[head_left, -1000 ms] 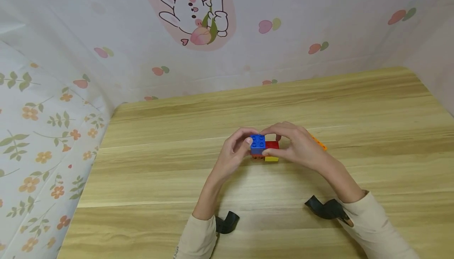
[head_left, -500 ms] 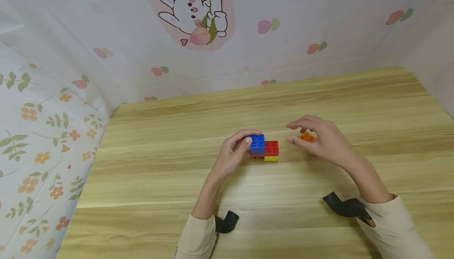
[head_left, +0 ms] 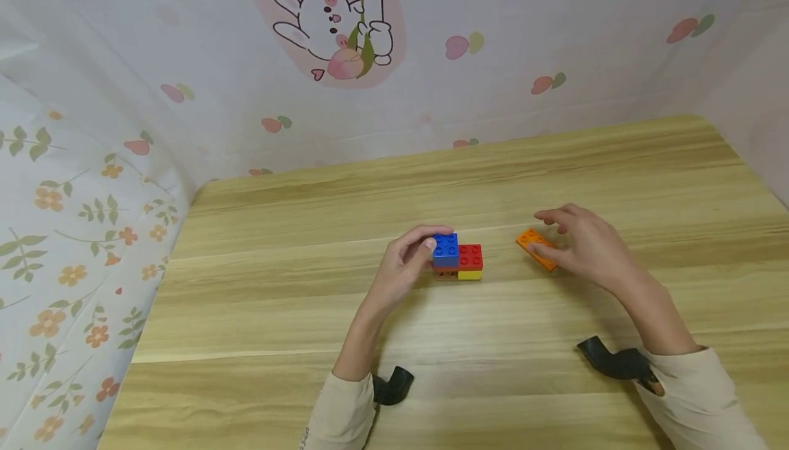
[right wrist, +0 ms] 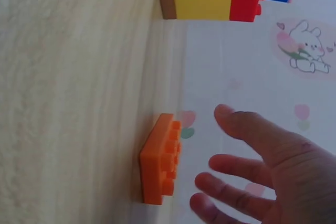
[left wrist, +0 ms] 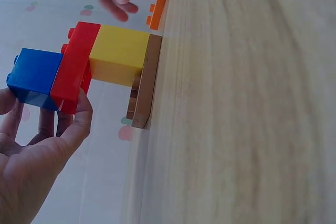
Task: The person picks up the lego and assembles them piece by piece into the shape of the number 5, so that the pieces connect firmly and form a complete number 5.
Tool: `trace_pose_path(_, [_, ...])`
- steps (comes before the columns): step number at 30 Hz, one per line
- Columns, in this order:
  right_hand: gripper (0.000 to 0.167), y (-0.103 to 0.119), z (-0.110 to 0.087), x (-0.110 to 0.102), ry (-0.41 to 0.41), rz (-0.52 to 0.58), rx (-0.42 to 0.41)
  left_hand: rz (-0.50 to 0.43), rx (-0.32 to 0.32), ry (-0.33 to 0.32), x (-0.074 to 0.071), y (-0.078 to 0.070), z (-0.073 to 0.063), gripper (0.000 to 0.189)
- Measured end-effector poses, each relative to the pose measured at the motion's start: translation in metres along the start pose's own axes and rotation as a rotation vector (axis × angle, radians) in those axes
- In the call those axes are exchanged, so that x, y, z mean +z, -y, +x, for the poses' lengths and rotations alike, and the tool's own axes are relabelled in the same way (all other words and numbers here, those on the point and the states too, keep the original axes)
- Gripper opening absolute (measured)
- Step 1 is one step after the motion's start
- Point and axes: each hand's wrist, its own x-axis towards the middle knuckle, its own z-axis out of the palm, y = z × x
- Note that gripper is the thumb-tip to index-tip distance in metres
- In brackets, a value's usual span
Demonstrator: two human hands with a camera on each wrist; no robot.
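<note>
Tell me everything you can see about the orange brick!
The orange brick is a thin, rectangular toy block that looks like plastic. Round studs stand in two rows on top; the left wrist view shows four along one side. It lies flat on the table, studs up, slanted in the head view, to the right of the brick stack and apart from it. The right grip hovers near it, partly hiding it in the head view; only the table touches it.

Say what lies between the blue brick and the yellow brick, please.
Between the blue brick and yellow brick lies the red brick, seen in the left wrist view.
</note>
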Motion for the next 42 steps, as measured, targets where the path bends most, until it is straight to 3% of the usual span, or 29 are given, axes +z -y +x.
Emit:
trace_pose_path(7, [0.049,-0.004,-0.002,0.003,0.091,-0.039,0.059,-0.004,0.021,-0.001,-0.001,0.002,-0.001,0.029])
trace_pose_path(14, [0.055,-0.005,-0.004,0.005,0.141,-0.015,0.12,-0.032,0.036,0.01,-0.005,0.028,0.005,0.03])
trace_pose_path(18, [0.059,-0.006,-0.005,0.009,0.164,-0.02,0.147,-0.057,0.042,0.012,-0.006,0.033,0.005,0.031])
trace_pose_path(32, [0.04,-0.006,-0.002,0.013,0.137,-0.056,0.095,-0.124,-0.032,0.023,-0.007,0.031,0.005,0.032])
trace_pose_path(42, [0.037,0.001,0.0,0.009,0.074,-0.038,0.033,-0.14,-0.019,0.043,-0.008,0.036,0.007,0.048])
